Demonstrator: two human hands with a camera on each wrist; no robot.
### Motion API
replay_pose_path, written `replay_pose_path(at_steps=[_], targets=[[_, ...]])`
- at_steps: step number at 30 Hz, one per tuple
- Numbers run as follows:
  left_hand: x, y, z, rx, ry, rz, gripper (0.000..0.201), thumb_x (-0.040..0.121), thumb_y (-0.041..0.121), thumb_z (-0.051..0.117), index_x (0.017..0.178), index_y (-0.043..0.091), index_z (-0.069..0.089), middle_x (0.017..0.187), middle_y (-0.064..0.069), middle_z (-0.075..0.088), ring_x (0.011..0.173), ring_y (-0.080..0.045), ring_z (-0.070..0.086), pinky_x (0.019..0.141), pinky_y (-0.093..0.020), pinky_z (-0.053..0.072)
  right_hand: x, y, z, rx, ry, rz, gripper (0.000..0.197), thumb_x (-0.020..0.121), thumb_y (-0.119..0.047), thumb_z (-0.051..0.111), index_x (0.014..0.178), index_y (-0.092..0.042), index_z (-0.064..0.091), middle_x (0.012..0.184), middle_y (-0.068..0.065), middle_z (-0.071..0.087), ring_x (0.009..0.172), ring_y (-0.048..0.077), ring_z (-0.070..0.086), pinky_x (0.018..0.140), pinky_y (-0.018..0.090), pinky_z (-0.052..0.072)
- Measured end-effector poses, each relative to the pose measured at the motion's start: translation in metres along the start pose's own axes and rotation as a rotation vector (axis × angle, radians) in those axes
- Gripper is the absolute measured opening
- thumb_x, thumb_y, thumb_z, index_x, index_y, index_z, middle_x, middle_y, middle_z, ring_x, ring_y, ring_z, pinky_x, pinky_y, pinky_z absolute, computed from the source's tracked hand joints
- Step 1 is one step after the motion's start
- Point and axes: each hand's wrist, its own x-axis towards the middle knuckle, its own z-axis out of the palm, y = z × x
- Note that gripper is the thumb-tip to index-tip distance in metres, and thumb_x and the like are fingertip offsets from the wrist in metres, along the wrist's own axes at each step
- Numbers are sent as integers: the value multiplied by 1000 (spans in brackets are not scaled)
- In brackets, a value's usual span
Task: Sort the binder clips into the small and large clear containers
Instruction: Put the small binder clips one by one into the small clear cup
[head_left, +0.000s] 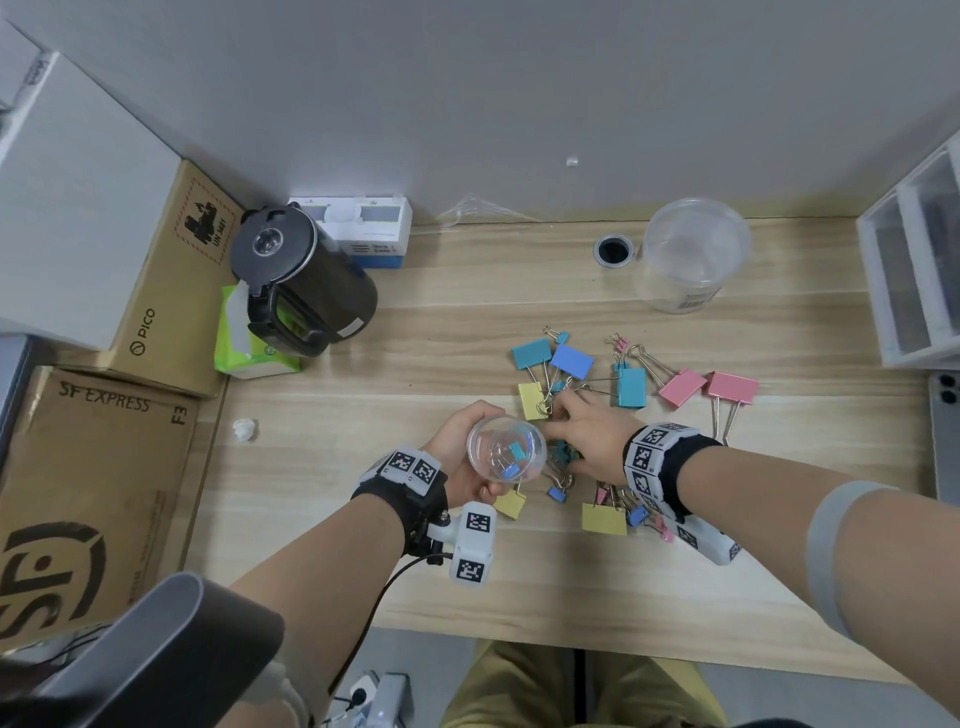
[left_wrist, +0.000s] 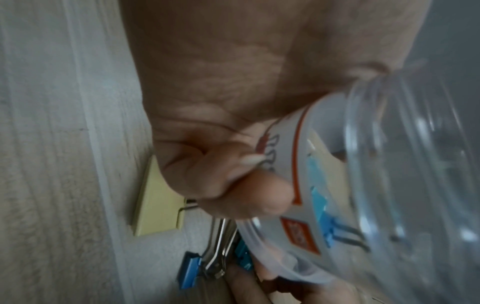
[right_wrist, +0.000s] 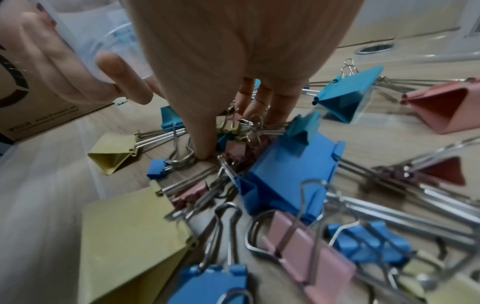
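Left hand (head_left: 457, 457) grasps the small clear container (head_left: 506, 449), fingers and thumb curled round its wall, holding it just above the counter (head_left: 415, 364) at the near-left edge of the clip pile. Through the open top, a few small clips lie inside: teal and blue ones visible. Left wrist view: container wall carries an orange-and-white label; picture blurred. Right hand (head_left: 587, 434) reaches into the pile of binder clips (head_left: 597, 395), palm down, fingers extended among the wire handles; right wrist view shows the thumb tip pressed to the counter beside a small yellow clip (right_wrist: 228, 125) with fingertips close on its far side. Whether the grip has closed on that clip cannot be told. Pile spread mid-counter: large teal, blue, pink and yellow clips mixed with small ones, some handles tangled. Large clear container (head_left: 691, 254) stands upright at the far right of the counter, well apart from the pile. Black kettle (head_left: 306, 280) and cardboard boxes (head_left: 104, 467) at left.
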Motion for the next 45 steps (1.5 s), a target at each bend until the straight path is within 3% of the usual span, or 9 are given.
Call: replay_pose_path(at_steps=[4, 11, 15, 21, 30, 35, 39, 45], targets=[[4, -1, 4, 2, -11, -33, 47, 91, 49, 40, 93, 11, 68, 73, -10, 62, 45, -18, 44, 44, -21, 29, 0, -3, 1, 15, 18, -12, 54, 86, -30, 67, 136, -40, 49, 126, 2, 35, 116, 23, 36, 88, 43, 49], [6, -4, 2, -2, -25, -44, 48, 90, 50, 39, 95, 11, 67, 79, -13, 63, 46, -18, 45, 45, -21, 30, 0, -3, 4, 54, 70, -10, 31, 86, -22, 65, 117, -26, 64, 116, 1, 41, 107, 22, 39, 89, 43, 48], [7, -1, 3, -19, -19, -27, 45, 88, 48, 42, 101, 10, 63, 82, -15, 66, 45, -18, 45, 43, -20, 32, 0, -4, 1, 103, 63, 15, 32, 83, -15, 67, 114, -22, 65, 118, 4, 42, 110, 23, 42, 93, 37, 45], [7, 0, 2, -34, -20, -17, 44, 87, 47, 43, 105, 11, 60, 89, -21, 66, 43, -19, 45, 43, -19, 33, -1, -5, 1, 128, 48, 48, 31, 83, -9, 66, 114, -15, 65, 119, 7, 48, 112, 26, 47, 95, 40, 46], [11, 0, -5, -46, -21, -13, 54, 83, 51, 47, 116, 10, 59, 98, -22, 64, 45, -18, 47, 43, -20, 36, -2, -3, -10, 110, 26, 54, 46, 80, -17, 67, 124, -26, 60, 110, 4, 51, 105, 25, 52, 87, 44, 51], [11, 0, -4, -52, -16, 0, 55, 80, 51, 49, 115, 10, 60, 96, -22, 66, 44, -18, 46, 43, -21, 34, -3, 0, -12, 213, 81, 64, 30, 75, -17, 72, 104, -22, 68, 98, -2, 53, 95, 19, 54, 80, 34, 51], [13, -2, -5, -61, -11, -3, 54, 85, 52, 45, 117, 10, 59, 95, -21, 67, 45, -18, 46, 42, -20, 36, -7, 2, -19, 232, 69, 45, 24, 76, -8, 70, 100, -12, 69, 95, -1, 57, 89, 14, 50, 71, 21, 38], [13, -1, -3, -55, -6, 8, 61, 72, 53, 55, 116, 11, 60, 94, -20, 67, 46, -18, 46, 43, -20, 34, -6, 5, -24, 332, 92, 82, 20, 75, -3, 69, 75, -23, 67, 88, -6, 62, 87, 15, 60, 78, 29, 54]])
